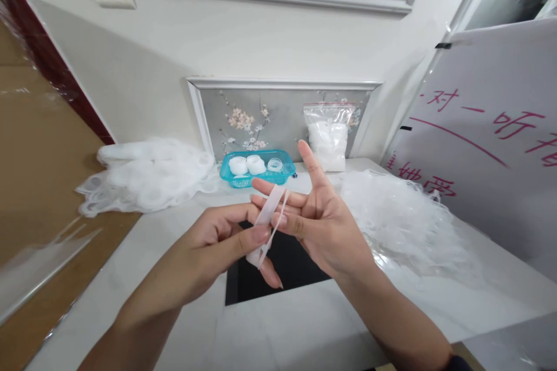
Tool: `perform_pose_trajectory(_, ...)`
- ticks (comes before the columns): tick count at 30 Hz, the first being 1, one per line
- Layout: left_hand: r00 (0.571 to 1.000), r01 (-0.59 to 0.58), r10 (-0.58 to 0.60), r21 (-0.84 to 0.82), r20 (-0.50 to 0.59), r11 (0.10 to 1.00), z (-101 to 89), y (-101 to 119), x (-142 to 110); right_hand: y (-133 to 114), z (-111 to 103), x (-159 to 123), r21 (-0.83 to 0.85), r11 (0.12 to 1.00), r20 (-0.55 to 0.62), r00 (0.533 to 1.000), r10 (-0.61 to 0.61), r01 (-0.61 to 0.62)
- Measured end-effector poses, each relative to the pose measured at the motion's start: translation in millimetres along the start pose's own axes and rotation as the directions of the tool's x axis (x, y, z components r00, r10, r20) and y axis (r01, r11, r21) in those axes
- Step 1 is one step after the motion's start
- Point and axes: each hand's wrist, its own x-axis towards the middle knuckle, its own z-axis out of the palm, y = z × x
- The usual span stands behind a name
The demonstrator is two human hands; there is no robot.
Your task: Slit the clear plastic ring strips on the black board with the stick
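Note:
My left hand (217, 243) pinches a thin, clear white strip (268, 214) between thumb and forefinger, above a black square (287, 269) on the white table. My right hand (324, 223) is raised with its palm toward me and its fingers spread. The strip lies looped across the right hand's lower fingers, and the forefinger points up and away. Both hands meet at the strip, over the middle of the table.
A teal tray (256, 177) with small white rolls stands at the back. Beside it a sealed clear bag (328, 139) of white pieces leans on a framed flower panel. Heaps of clear white plastic lie at back left (143, 177) and right (404, 220). A white board with red writing (487, 151) stands right.

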Motion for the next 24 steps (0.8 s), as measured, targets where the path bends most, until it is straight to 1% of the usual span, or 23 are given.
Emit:
perform_pose_trajectory(5, 0.999, 0.048, -0.047, 0.097, -0.022, 0.994, 1.8, -4.7, 0.4, 2.9, 4.0, -1.5, 0.003, 1.0, -0.003, 1.0, 0.028, -0.028)
perform_pose_trajectory(9, 0.998, 0.061, -0.063, 0.135, 0.013, 0.989, 1.7, -11.7, 4.6, 4.2, 1.8, -1.3, -0.022, 0.998, 0.046, 0.997, 0.056, -0.055)
perform_pose_trajectory(10, 0.999, 0.044, -0.042, 0.116, -0.02, 0.992, 0.7, -12.8, 6.3, 3.6, -0.8, 0.1, -0.038, 0.998, 0.056, 0.997, 0.055, -0.053)
perform_pose_trajectory(11, 0.996, 0.011, -0.004, 0.075, -0.089, 0.997, -1.1, -13.6, 8.1, 2.5, -4.6, 2.3, -0.054, 0.998, 0.06, 0.997, 0.048, -0.045)
perform_pose_trajectory(12, 0.98, -0.043, 0.045, 0.014, -0.192, 0.999, -3.7, -14.1, 10.1, 0.9, -9.5, 5.7, -0.068, 0.997, 0.051, 0.998, 0.038, -0.035)
perform_pose_trajectory(13, 0.947, -0.115, 0.092, -0.055, -0.309, 0.992, -7.3, -14.1, 12.0, -1.3, -15.8, 10.4, -0.082, 0.996, 0.022, 0.999, 0.024, -0.022)
perform_pose_trajectory(14, 0.902, -0.188, 0.125, -0.116, -0.413, 0.975, -11.5, -13.9, 13.9, -3.9, -23.5, 16.2, -0.099, 0.995, -0.026, 1.0, 0.003, -0.005)
perform_pose_trajectory(15, 0.866, -0.242, 0.138, -0.161, -0.482, 0.957, -16.0, -13.4, 15.6, -7.0, -32.8, 23.0, -0.123, 0.992, -0.096, 0.995, -0.025, 0.013)
perform_pose_trajectory(16, 0.85, -0.26, 0.131, -0.189, -0.51, 0.947, -20.3, -12.7, 17.0, -10.6, -43.8, 30.2, -0.154, 0.988, -0.181, 0.982, -0.06, 0.032)
perform_pose_trajectory(17, 0.855, -0.246, 0.115, -0.201, -0.505, 0.948, -23.9, -11.8, 18.0, -14.7, -56.9, 37.2, -0.196, 0.979, -0.275, 0.956, -0.102, 0.048)
perform_pose_trajectory(18, 0.871, -0.212, 0.094, -0.197, -0.481, 0.957, -26.4, -10.9, 18.7, -19.3, -72.1, 43.2, -0.249, 0.967, -0.371, 0.916, -0.154, 0.061)
perform_pose_trajectory(19, 0.89, -0.171, 0.073, -0.181, -0.451, 0.968, -27.5, -10.1, 18.9, -24.4, -89.7, 47.3, -0.311, 0.948, -0.457, 0.865, -0.207, 0.062)
perform_pose_trajectory(20, 0.905, -0.133, 0.054, -0.16, -0.422, 0.978, -27.2, -9.5, 18.9, -29.7, -109.5, 48.9, -0.385, 0.922, -0.541, 0.798, -0.266, 0.046)
perform_pose_trajectory(21, 0.918, -0.098, 0.036, -0.138, -0.395, 0.985, -25.7, -9.1, 18.5, -35.2, -131.3, 47.5, -0.483, 0.875, -0.603, 0.718, -0.348, 0.018)
perform_pose_trajectory(22, 0.93, -0.07, 0.022, -0.117, -0.367, 0.991, -23.4, -9.0, 18.0, -40.8, -154.5, 43.1, -0.583, 0.811, -0.645, 0.638, -0.421, -0.055)
perform_pose_trajectory(23, 0.942, -0.044, 0.009, -0.098, -0.337, 0.994, -20.6, -9.1, 17.4, -46.3, -178.0, 35.9, -0.637, 0.75, -0.693, 0.559, -0.456, -0.178)
perform_pose_trajectory(24, 0.953, -0.022, -0.003, -0.081, -0.303, 0.996, -17.8, -9.3, 16.6, -51.9, -200.7, 26.5, -0.646, 0.696, -0.733, 0.509, -0.451, -0.313)
